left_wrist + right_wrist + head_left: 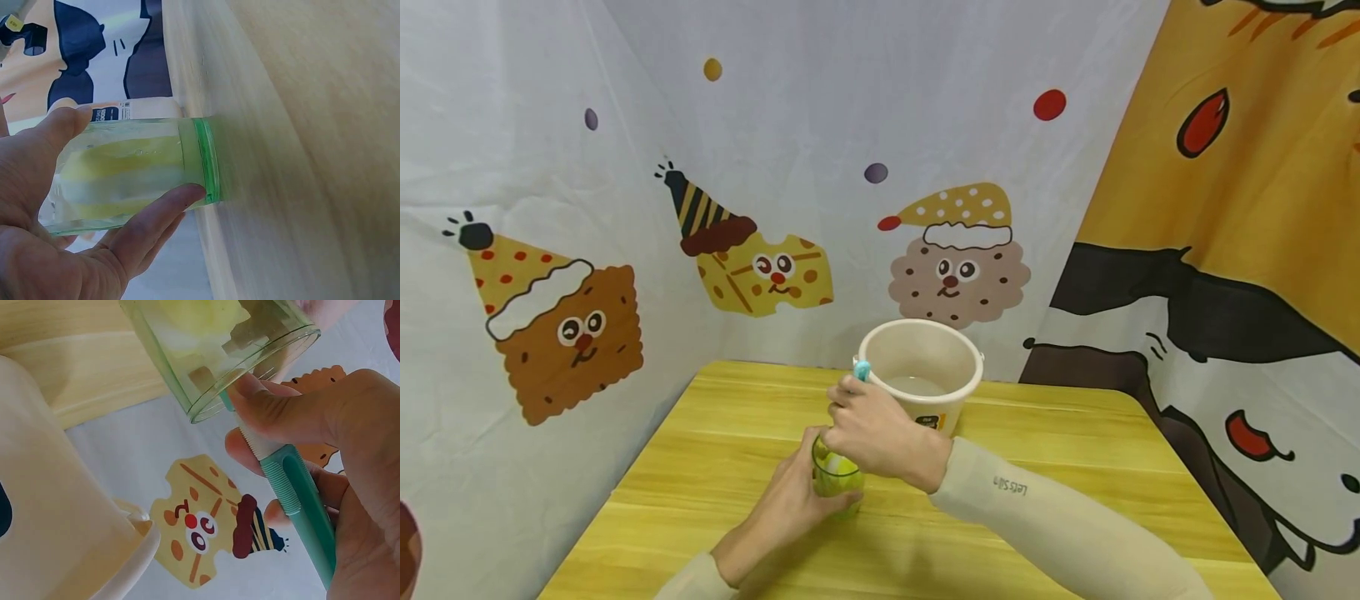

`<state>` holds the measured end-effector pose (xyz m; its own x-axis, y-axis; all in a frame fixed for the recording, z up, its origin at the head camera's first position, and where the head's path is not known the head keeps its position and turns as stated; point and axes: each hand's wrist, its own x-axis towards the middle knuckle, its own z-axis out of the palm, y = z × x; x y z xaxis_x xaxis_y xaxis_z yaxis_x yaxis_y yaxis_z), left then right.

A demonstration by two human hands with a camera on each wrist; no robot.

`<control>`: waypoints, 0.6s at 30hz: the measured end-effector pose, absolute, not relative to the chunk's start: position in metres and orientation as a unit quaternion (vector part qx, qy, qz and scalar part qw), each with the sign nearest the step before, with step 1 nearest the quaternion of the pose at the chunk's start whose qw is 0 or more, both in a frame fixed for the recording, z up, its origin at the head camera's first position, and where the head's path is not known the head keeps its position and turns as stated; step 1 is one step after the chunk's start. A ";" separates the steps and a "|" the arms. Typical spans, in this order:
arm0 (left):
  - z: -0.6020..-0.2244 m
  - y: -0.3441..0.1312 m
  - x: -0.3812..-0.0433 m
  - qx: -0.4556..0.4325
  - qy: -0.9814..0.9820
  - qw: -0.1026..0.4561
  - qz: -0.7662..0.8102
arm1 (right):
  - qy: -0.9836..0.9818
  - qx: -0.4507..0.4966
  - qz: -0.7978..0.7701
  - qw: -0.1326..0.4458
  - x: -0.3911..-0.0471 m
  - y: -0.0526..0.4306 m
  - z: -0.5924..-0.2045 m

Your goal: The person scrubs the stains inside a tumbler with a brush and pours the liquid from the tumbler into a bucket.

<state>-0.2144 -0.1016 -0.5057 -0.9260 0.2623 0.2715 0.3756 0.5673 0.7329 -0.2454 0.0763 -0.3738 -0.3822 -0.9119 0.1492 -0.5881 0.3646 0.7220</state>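
My left hand (793, 500) grips a clear green-tinted glass (131, 128) round its side, thumb and fingers on opposite walls. In the left wrist view the glass base is right at the table surface. A yellow-and-white sponge head (122, 156) fills much of the glass's inside. My right hand (876, 429) holds the teal-and-white handle (306, 519) of a sponge brush, its thumb and fingers curled round it at the glass's mouth. The teal handle end (862, 370) sticks out above the right hand in the head view.
Just beyond the hands stands a cream bucket (917, 354) with a label, near the back of the wooden table (1037, 500). A white cloth backdrop (820, 100) printed with cartoon snacks hangs behind the table.
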 end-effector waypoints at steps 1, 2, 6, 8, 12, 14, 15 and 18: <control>-0.506 -0.102 -0.214 -0.180 -0.883 0.065 -0.429 | -0.778 0.482 -0.293 0.277 -0.245 0.076 -0.374; -0.506 -0.101 -0.215 -0.180 -0.883 0.065 -0.429 | -0.778 0.482 -0.292 0.277 -0.245 0.076 -0.374; -0.505 -0.101 -0.215 -0.184 -0.881 0.063 -0.431 | -0.779 0.485 -0.286 0.278 -0.245 0.076 -0.375; -0.504 -0.101 -0.216 -0.186 -0.880 0.065 -0.431 | -0.780 0.488 -0.279 0.275 -0.246 0.075 -0.376; -0.503 -0.101 -0.217 -0.181 -0.878 0.063 -0.438 | -0.780 0.498 -0.267 0.268 -0.246 0.074 -0.377; -0.503 -0.101 -0.216 -0.177 -0.876 0.057 -0.445 | -0.779 0.501 -0.266 0.267 -0.246 0.073 -0.378; -0.503 -0.101 -0.216 -0.175 -0.875 0.055 -0.448 | -0.778 0.502 -0.266 0.267 -0.246 0.073 -0.379; -0.503 -0.101 -0.215 -0.172 -0.871 0.051 -0.457 | -0.776 0.502 -0.270 0.269 -0.245 0.073 -0.381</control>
<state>-0.2154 -0.1006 -0.5030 -0.9354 0.2539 0.2462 0.3469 0.5236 0.7781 -0.2454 0.0732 -0.3806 -0.3513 -0.9246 0.1474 -0.6337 0.3507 0.6895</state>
